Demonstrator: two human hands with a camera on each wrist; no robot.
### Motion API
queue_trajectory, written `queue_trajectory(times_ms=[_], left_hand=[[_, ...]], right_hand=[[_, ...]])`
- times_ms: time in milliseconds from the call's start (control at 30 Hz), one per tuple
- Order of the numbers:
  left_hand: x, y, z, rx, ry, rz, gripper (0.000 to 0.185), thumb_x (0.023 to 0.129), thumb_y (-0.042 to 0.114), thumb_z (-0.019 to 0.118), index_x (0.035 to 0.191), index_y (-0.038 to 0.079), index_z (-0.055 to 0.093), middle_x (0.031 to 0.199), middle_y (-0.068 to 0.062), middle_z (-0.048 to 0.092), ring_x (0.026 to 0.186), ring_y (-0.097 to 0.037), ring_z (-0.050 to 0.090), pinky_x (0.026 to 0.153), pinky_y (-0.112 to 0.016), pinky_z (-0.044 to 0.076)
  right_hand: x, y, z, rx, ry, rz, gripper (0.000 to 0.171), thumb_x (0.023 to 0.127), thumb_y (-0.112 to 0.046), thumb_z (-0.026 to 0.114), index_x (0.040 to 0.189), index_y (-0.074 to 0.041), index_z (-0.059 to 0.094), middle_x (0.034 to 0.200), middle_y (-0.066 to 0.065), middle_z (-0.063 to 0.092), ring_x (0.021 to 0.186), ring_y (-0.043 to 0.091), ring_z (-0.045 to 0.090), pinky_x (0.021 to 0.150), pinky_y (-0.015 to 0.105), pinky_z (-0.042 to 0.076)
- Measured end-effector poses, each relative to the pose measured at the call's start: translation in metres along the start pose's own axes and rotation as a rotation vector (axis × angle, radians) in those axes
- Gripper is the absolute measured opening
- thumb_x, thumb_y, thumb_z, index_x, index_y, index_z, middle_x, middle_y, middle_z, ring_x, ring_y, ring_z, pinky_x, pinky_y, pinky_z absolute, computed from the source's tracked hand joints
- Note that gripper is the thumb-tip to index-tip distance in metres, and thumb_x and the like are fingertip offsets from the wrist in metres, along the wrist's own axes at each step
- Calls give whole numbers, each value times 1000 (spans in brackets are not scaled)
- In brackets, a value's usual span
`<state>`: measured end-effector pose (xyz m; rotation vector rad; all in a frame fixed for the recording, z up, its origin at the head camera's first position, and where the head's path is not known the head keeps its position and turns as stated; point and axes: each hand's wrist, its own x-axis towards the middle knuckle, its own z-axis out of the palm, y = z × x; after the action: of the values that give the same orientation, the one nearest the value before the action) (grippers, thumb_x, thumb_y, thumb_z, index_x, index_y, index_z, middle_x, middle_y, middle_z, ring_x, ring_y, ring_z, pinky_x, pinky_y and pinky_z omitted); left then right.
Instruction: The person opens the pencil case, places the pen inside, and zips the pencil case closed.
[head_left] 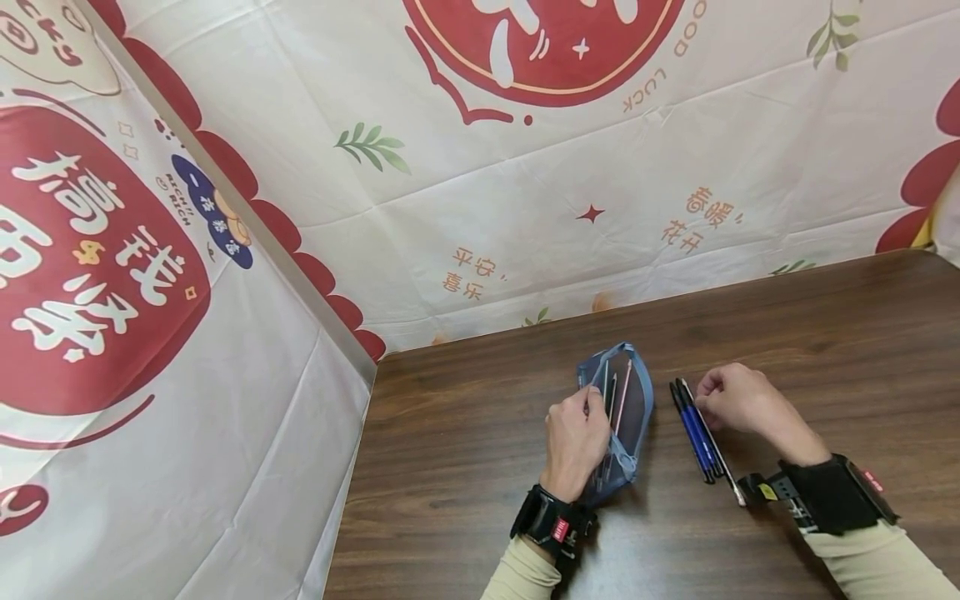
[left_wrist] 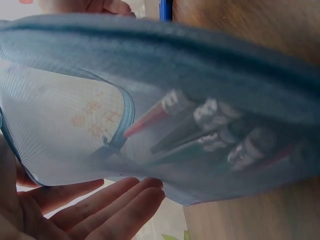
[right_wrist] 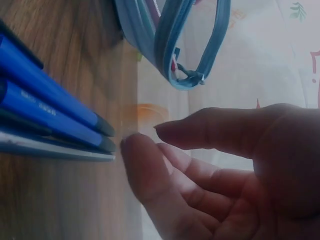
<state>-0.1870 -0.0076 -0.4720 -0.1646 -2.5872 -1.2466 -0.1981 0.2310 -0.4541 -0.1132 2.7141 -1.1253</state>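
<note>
Pouch [head_left: 647, 408]: blue, mesh-sided, zipped rim gaping, resting on the surface [head_left: 450, 450] between the two hands, its long side running away from the person
Pouch contents: several slim writing tools, among them a pink stick [head_left: 624, 392], seen through the mesh; their exact number is hard to tell
Left hand [head_left: 576, 432]: grasping the near-left edge of the pouch, thumb and fingers at the rim
Right hand [head_left: 738, 400]: released, fingers loosely bent, a small gap between thumb and forefinger, just beside the far ends of the pens
Blue pens [head_left: 692, 432]: two, black at both ends, side by side on the surface to the right of the pouch
White pen [head_left: 712, 442]: slender, lying along the blue pens on the right hand's side
Wrists: black straps [head_left: 836, 496] over pale sleeves [head_left: 885, 558]
Backdrop: white printed cloth [head_left: 465, 200] behind the surface, with red scallops and green leaf sprigs
</note>
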Motion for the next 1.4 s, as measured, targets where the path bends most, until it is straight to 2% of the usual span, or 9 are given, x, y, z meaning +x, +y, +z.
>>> queue_trajectory(times_ms=[133, 667, 900, 1133, 1400], left_hand=[[1, -2, 0, 2, 10, -2, 44, 102, 29, 46, 59, 20, 43, 52, 7, 36, 52, -12, 47, 48, -25, 35], [2, -3, -1, 6, -10, -14, 45, 103, 31, 45, 59, 20, 42, 52, 7, 34, 49, -13, 44, 46, -26, 32], [3, -3, -1, 13, -7, -14, 46, 102, 32, 44, 58, 20, 44, 54, 5, 39, 55, -12, 49, 52, -25, 38], [2, -3, -2, -16, -40, -27, 46, 103, 32, 43, 59, 19, 43, 51, 8, 33, 44, -10, 38, 44, -26, 30], [1, -3, -3, -33, -52, -29, 46, 103, 32, 43, 60, 19, 43, 51, 8, 34, 43, -9, 37, 44, -25, 29]], right_hand=[[1, 3, 2, 12, -18, 6, 10, 90, -4, 59, 81, 0, 61, 71, 5, 65, 62, 16, 66, 58, 33, 52], [2, 10, 7, -28, -25, 40, 13, 89, -1, 61, 77, -2, 56, 70, 6, 62, 60, 16, 63, 56, 33, 50], [5, 12, 9, -20, -59, 79, 12, 89, -2, 60, 79, -2, 56, 71, 7, 60, 62, 17, 61, 57, 33, 52], [6, 12, 11, -15, -78, 92, 13, 90, -1, 59, 78, -2, 54, 71, 7, 59, 62, 17, 60, 57, 33, 52], [5, 13, 13, -24, -68, 78, 15, 88, 0, 61, 76, -3, 54, 68, 6, 59, 59, 17, 61, 56, 32, 51]])
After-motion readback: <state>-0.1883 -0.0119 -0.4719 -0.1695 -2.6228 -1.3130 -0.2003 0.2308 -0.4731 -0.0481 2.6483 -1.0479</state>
